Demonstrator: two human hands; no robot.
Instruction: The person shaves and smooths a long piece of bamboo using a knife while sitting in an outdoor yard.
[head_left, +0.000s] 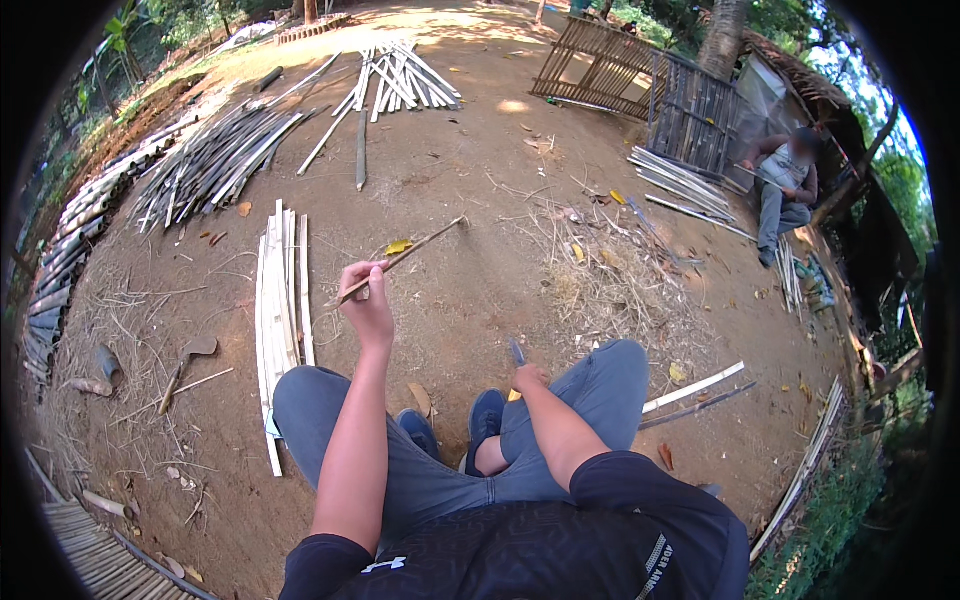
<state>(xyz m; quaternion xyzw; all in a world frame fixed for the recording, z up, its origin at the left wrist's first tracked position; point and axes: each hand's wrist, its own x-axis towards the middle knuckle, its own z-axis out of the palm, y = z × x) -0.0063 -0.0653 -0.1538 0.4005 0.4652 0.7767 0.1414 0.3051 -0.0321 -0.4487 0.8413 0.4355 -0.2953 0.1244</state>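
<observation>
My left hand (367, 308) is raised over the ground in front of my left knee, its fingers closed around a thin brown bamboo strip (428, 241). The strip slants up and away to the right, its far end free. Low between my knees, my right hand (531, 378) grips a knife (517, 350) with its short blade pointing forward. Blade and strip are apart. The knife's handle is mostly hidden in my fingers. Left of my left hand lies a row of pale split bamboo strips (277, 290).
A tool with a curved blade (186, 368) lies at the left. Dark strips (215, 160) and pale strips (400, 80) are piled farther off. Shavings (620, 285) cover ground at the right. A seated person (785, 180) holds a strip near a bamboo panel (692, 120).
</observation>
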